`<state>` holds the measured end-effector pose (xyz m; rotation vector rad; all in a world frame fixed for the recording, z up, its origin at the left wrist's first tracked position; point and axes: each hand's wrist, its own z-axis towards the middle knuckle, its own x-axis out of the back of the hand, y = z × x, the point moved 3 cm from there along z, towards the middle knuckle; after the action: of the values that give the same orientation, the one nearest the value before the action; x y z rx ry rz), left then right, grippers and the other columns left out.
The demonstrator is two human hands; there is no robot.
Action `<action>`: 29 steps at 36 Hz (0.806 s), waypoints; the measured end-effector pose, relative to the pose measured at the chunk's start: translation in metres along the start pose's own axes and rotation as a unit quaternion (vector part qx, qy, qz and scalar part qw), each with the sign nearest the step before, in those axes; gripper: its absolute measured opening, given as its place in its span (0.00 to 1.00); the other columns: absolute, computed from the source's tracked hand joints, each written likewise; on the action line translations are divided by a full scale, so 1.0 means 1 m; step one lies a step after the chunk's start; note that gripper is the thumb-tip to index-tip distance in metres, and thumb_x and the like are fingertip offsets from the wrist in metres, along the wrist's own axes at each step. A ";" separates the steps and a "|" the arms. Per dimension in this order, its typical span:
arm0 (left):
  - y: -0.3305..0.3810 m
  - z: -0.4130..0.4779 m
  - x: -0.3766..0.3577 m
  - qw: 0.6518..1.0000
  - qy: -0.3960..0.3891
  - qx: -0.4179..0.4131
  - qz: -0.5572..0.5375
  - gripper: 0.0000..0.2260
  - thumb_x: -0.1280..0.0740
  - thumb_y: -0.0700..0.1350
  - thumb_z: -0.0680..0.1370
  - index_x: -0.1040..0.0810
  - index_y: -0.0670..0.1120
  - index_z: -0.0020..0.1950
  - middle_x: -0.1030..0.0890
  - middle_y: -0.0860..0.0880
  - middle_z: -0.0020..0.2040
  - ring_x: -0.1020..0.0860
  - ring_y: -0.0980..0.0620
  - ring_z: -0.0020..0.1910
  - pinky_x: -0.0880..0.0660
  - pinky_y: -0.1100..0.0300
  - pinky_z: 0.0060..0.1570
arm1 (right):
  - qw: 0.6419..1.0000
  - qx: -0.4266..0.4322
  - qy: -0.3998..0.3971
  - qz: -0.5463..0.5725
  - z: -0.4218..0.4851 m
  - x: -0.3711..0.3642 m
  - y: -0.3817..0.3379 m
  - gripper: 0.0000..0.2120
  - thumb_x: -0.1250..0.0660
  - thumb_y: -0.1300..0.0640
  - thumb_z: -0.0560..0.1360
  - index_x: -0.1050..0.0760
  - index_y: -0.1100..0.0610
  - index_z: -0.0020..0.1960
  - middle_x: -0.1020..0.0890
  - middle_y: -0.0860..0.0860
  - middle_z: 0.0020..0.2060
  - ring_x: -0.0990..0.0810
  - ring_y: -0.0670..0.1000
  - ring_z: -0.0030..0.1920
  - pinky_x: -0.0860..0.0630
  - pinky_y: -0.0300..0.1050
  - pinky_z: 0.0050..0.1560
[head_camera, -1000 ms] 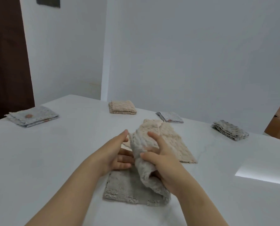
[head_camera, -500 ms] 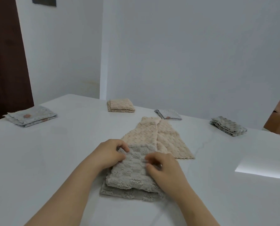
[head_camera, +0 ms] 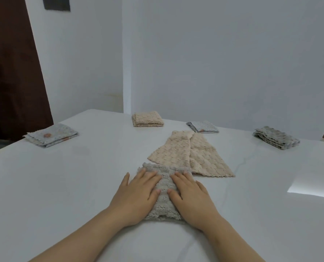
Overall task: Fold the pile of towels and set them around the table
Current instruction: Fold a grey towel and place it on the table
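Both hands (head_camera: 165, 195) flat on grey towel (head_camera: 164, 203) — unlabelled.

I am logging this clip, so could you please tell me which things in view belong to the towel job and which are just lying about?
Part of the job:
grey towel under left hand and right hand
unfolded beige towel
folded beige towel
two patterned towels
folded grey towel
table

Lying about:
dark wall panel
brown door

One head-worn view looks forward and down, close over the white table (head_camera: 62, 186).
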<state>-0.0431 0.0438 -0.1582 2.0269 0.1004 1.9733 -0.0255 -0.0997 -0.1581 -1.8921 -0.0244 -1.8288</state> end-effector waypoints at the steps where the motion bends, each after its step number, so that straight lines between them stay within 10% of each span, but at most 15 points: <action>1: 0.000 0.001 -0.001 1.000 0.001 0.003 0.001 0.21 0.56 0.53 0.82 0.50 0.56 0.75 0.52 0.60 0.76 0.58 0.59 0.75 0.61 0.52 0.73 | 1.000 -0.002 0.001 -0.001 0.000 -0.001 0.000 0.25 0.53 0.46 0.81 0.50 0.49 0.76 0.50 0.43 0.76 0.57 0.43 0.75 0.57 0.45 0.74; 8: -0.002 -0.006 0.003 0.994 0.099 0.036 -0.034 0.33 0.61 0.66 0.69 0.40 0.59 0.71 0.41 0.60 0.73 0.45 0.58 0.73 0.47 0.55 0.69 | 0.990 -0.024 0.110 0.088 -0.013 0.008 -0.001 0.25 0.46 0.44 0.78 0.41 0.51 0.73 0.41 0.45 0.74 0.46 0.46 0.74 0.49 0.42 0.72; 15: -0.001 -0.023 0.011 0.963 0.151 0.195 -0.103 0.29 0.42 0.65 0.73 0.40 0.55 0.71 0.26 0.50 0.64 0.30 0.46 0.64 0.36 0.52 0.60 | 0.970 -0.143 0.159 0.115 -0.038 0.015 0.005 0.24 0.43 0.42 0.75 0.37 0.49 0.68 0.24 0.48 0.58 0.31 0.52 0.61 0.38 0.47 0.61; 29: 0.041 -0.057 -0.002 0.878 0.107 0.109 -0.454 0.21 0.34 0.49 0.76 0.37 0.60 0.65 0.26 0.51 0.56 0.24 0.48 0.55 0.29 0.50 0.61 | 0.894 -0.091 0.169 0.405 -0.103 0.031 0.018 0.20 0.37 0.57 0.76 0.38 0.39 0.62 0.25 0.46 0.40 0.24 0.43 0.37 0.30 0.33 0.36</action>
<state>-0.1060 0.0146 -0.1488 1.4082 1.1380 1.5572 -0.1118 -0.1630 -0.1388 -1.3304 0.9390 -1.5359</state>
